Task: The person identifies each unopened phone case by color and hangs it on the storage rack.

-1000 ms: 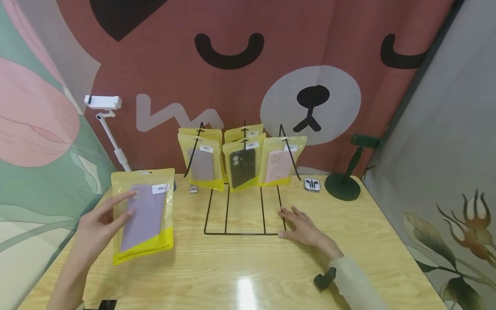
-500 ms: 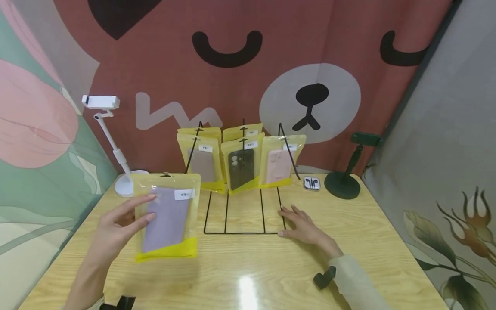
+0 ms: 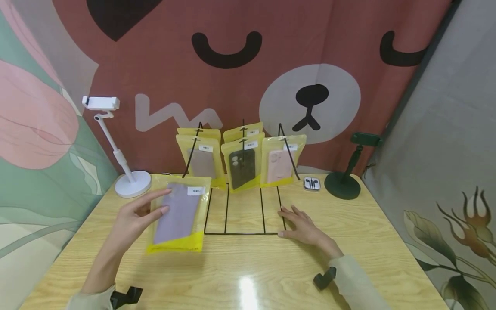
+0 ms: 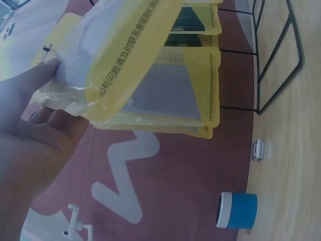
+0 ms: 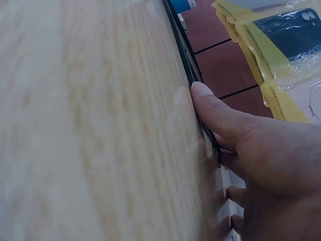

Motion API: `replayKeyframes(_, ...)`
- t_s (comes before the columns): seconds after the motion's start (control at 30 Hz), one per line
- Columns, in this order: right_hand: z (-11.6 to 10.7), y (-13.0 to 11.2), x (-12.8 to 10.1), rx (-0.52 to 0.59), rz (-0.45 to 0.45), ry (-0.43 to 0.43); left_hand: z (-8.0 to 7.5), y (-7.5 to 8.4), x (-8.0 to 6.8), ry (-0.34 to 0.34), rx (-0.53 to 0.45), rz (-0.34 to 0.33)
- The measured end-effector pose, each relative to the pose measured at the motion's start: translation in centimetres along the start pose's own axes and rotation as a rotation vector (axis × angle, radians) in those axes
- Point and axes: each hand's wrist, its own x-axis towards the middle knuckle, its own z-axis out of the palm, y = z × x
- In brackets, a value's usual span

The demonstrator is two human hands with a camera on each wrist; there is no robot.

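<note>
My left hand (image 3: 131, 221) grips the left edge of a yellow-bordered clear pouch (image 3: 176, 224) with a lavender phone case inside and a white label at its upper right. It hangs above the table, in front of the left side of a black wire display rack (image 3: 244, 234). In the left wrist view, thumb and fingers pinch the pouch (image 4: 125, 60). On the rack hang similar pouches, among them a greyish one (image 3: 203, 163), a black-case one (image 3: 242, 165) and a pink-case one (image 3: 279, 165). My right hand (image 3: 304, 228) rests on the rack's front right corner, fingers extended.
A white phone stand (image 3: 131, 183) stands back left, a dark green one (image 3: 342, 185) back right. Boxed earphones (image 3: 311, 184) lie right of the rack. In the left wrist view, a blue and white cylinder (image 4: 241, 211) and a small silvery object (image 4: 258, 150) sit on the table.
My left hand has carried the lavender-case pouch rightward, toward the rack's left side, uncovering the white stand's base. My right hand has stayed on the rack's corner.
</note>
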Motion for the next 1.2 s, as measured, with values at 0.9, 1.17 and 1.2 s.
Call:
replayKeyframes(0.9,0.35,0.05,-0.28,0.02,0.005,-0.001,-0.01,-0.68,0.68,-0.083,-0.139,0.048)
replayKeyframes(1.17,0.24,0.0,-0.24,0.013,-0.001,0.01,-0.06,-0.99,0.56,-0.099,-0.211,0.076)
replayKeyframes(1.2,0.19,-0.02,-0.24,0.011,0.0,0.01,-0.1,-1.0,0.54,-0.098,-0.216,0.071)
